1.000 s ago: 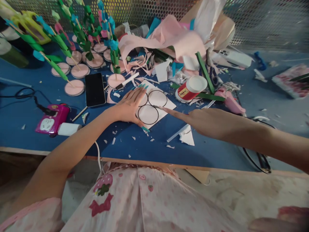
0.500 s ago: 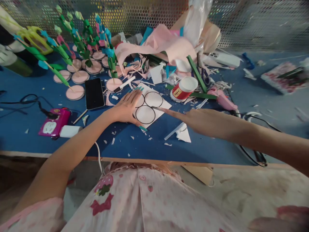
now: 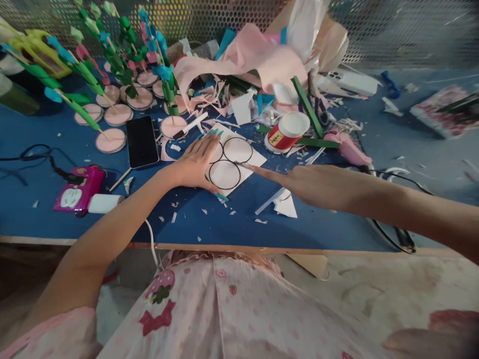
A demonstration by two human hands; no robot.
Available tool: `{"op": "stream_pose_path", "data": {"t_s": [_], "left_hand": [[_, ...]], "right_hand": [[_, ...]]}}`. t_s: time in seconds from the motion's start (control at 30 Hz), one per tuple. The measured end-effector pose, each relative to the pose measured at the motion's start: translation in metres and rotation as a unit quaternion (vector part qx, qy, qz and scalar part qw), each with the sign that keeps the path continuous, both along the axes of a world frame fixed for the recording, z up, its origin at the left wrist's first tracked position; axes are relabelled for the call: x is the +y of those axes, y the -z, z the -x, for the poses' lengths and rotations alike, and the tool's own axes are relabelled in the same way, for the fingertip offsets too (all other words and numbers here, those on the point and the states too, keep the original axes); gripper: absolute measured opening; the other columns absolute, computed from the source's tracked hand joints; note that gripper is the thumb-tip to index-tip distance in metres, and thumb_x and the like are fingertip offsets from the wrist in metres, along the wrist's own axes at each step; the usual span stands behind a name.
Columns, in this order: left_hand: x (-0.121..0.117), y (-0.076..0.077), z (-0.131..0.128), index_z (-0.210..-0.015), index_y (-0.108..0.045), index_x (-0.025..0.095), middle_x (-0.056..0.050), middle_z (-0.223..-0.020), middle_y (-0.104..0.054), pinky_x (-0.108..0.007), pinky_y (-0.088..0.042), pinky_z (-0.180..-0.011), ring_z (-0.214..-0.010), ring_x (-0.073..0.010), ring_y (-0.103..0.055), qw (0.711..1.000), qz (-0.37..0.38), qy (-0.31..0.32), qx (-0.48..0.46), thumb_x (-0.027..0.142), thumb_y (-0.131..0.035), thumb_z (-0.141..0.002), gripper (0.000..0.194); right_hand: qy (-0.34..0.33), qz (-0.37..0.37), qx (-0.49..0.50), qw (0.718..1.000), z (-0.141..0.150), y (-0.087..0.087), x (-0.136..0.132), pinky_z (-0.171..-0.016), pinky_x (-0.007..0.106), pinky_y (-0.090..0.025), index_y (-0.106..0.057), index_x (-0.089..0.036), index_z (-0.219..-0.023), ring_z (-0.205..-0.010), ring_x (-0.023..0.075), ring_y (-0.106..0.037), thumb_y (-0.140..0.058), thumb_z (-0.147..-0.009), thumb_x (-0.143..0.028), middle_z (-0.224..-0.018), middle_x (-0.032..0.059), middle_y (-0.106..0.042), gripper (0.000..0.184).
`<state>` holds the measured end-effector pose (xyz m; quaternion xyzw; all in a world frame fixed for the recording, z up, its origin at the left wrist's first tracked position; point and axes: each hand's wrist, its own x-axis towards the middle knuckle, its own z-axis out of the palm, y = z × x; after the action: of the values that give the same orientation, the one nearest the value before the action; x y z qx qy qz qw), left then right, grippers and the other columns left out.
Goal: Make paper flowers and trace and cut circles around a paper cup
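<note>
A white sheet (image 3: 256, 160) with black outlined circles lies on the blue table. Spread flat across its left side, my left hand (image 3: 197, 160) presses it down, thumb near the lower corner and fingers along the top edge. From the right comes my right hand (image 3: 299, 180), its index finger stretched onto the sheet and the other fingers curled under. A thin grey tip shows at that fingertip, between two circles; what it belongs to is hidden by the hand. White paper scraps (image 3: 286, 205) and a clear stick (image 3: 270, 200) lie just below the right hand.
Beyond the sheet stand a red-and-white tub (image 3: 281, 137), a marker (image 3: 191, 124) and piled pink paper (image 3: 247, 55). At left are a black phone (image 3: 142, 142), a pink power socket (image 3: 79, 188) and paper flowers on round bases (image 3: 111, 140). A pink glue gun (image 3: 350, 148) sits right.
The view has shifted slightly. My right index finger and the grey tip have moved a little along the line between the circles; my left hand stays on the sheet.
</note>
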<state>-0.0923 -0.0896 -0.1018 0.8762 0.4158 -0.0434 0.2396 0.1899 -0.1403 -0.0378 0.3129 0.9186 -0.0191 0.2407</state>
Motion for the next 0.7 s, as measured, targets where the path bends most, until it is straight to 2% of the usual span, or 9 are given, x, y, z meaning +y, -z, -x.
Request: {"op": "stream_pose_path", "data": {"t_s": [0.1,0.2,0.43,0.7], "left_hand": [[0.001,0.003,0.002,-0.146,0.022,0.019,-0.01,-0.158,0.017,-0.051,0.005,-0.117,-0.143,-0.0377,0.018,1.0,-0.01,0.009,-0.02,0.085,-0.054,-0.053,0.137],[0.001,0.004,0.004,-0.147,0.02,0.017,-0.011,-0.157,0.017,-0.05,0.004,-0.117,-0.143,-0.0381,0.017,1.0,-0.015,0.008,-0.008,0.085,-0.054,-0.053,0.138],[0.001,0.004,0.004,-0.147,0.019,0.015,-0.013,-0.158,0.016,-0.049,0.003,-0.117,-0.144,-0.0376,0.015,1.0,-0.026,0.01,-0.003,0.084,-0.054,-0.054,0.137],[0.001,0.002,0.002,-0.148,0.017,0.016,-0.014,-0.158,0.012,-0.048,0.002,-0.117,-0.144,-0.0385,0.012,1.0,-0.025,0.004,-0.005,0.084,-0.055,-0.054,0.137]], "right_hand": [[0.008,-0.005,-0.018,1.0,0.001,0.001,-0.002,-0.043,0.021,-0.017,0.009,-0.022,-0.151,-0.037,0.0083,-0.032,-0.041,-0.062,0.006,-0.054,-0.0053,-0.047,0.105],[0.018,-0.033,-0.016,0.999,0.0,0.004,-0.006,-0.042,0.021,-0.016,0.007,-0.021,-0.151,-0.035,0.0076,-0.03,-0.042,-0.062,0.006,-0.052,-0.0065,-0.046,0.105],[0.062,-0.024,-0.044,0.997,0.005,0.008,-0.012,-0.039,0.019,-0.016,0.014,-0.023,-0.149,-0.032,0.0068,-0.033,-0.043,-0.06,0.008,-0.053,-0.006,-0.054,0.111],[0.068,-0.079,-0.036,0.994,-0.005,0.028,-0.018,-0.038,0.02,-0.014,0.013,-0.025,-0.15,-0.033,0.0079,-0.038,-0.045,-0.059,0.007,-0.057,-0.0058,-0.059,0.112]]}}
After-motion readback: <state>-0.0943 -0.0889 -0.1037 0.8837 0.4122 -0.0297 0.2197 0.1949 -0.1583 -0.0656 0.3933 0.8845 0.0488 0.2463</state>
